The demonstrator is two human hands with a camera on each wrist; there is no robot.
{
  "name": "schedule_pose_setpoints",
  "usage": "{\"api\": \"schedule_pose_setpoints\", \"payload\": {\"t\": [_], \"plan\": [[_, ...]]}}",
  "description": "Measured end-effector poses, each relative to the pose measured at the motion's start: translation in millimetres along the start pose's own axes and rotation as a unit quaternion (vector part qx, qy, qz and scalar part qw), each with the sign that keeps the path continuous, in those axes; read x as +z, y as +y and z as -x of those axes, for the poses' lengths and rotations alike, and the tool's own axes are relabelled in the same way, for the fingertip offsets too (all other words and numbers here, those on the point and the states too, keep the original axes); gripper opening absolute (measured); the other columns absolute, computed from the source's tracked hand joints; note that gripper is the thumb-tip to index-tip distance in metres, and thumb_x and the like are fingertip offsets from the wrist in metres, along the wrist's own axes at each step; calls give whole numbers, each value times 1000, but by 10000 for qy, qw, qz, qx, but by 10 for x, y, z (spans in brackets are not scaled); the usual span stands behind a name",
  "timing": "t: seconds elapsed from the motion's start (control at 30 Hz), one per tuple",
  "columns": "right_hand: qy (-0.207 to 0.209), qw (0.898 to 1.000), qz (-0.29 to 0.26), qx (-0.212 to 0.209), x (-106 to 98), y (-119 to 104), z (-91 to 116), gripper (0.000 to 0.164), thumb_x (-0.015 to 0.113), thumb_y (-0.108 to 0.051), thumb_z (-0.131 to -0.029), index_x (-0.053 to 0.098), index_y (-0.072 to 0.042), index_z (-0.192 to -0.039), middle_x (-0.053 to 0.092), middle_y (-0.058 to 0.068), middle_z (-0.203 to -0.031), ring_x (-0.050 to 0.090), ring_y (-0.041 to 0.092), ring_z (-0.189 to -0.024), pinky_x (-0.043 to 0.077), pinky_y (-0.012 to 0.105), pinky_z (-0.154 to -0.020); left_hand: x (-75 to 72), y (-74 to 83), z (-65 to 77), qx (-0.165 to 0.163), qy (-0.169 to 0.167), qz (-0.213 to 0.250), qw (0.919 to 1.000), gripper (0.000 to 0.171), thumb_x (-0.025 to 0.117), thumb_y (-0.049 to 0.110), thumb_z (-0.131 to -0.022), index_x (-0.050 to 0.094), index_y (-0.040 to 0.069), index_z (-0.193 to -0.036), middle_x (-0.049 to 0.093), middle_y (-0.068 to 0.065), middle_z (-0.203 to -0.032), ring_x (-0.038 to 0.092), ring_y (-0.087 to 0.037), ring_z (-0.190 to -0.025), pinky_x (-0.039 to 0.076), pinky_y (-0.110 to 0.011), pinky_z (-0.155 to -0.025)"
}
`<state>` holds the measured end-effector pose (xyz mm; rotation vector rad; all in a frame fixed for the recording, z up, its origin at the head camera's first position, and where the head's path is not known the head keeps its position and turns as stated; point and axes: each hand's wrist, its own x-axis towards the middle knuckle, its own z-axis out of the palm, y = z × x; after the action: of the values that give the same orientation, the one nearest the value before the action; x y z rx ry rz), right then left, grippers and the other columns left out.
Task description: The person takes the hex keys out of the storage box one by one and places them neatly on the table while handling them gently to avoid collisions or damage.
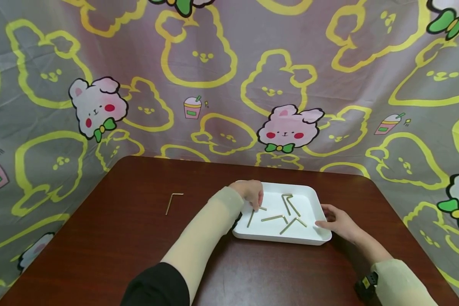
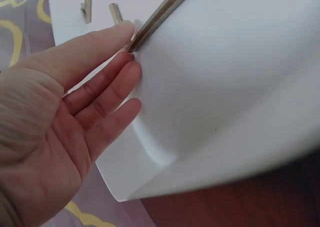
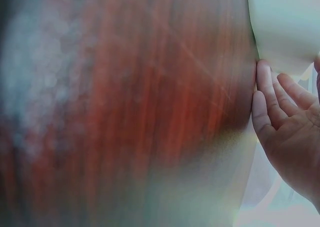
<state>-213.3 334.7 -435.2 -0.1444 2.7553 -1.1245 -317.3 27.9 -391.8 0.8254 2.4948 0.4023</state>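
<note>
In the head view, a white tray (image 1: 283,239) holds several brass-coloured L-shaped hex keys, among them one hex key (image 1: 274,218) near the middle. My left hand (image 1: 250,191) reaches down into the tray's left side and pinches the bend of another hex key (image 1: 251,218). The left wrist view shows thumb and index fingertip meeting on this hex key (image 2: 159,18), its other fingers loosely extended. At the tray's right end, my right hand (image 1: 340,223) grips the rim, thumb on top and fingers along the outside. In the right wrist view, its fingers (image 3: 265,82) lie low against the tray wall.
One more hex key (image 1: 169,204) lies on the dark brown table (image 1: 137,242), left of the tray. Behind and beside the table hangs a grey curtain (image 1: 222,97) with yellow outlines and cartoon rabbits.
</note>
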Motion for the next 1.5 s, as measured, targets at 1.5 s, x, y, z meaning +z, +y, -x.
{"api": "schedule_pose_setpoints", "payload": {"t": [1.5], "plan": [[38, 10000, 40, 0, 6, -27, 15, 72, 77, -24, -85, 40, 12, -136, 55, 29, -122, 59, 34, -99, 51, 41, -82, -20, -47, -34, 103, -5, 684, 9976, 14, 74, 7, -84, 69, 11, -71, 65, 0, -68, 53, -10, -58, 47, -23, -58]]}}
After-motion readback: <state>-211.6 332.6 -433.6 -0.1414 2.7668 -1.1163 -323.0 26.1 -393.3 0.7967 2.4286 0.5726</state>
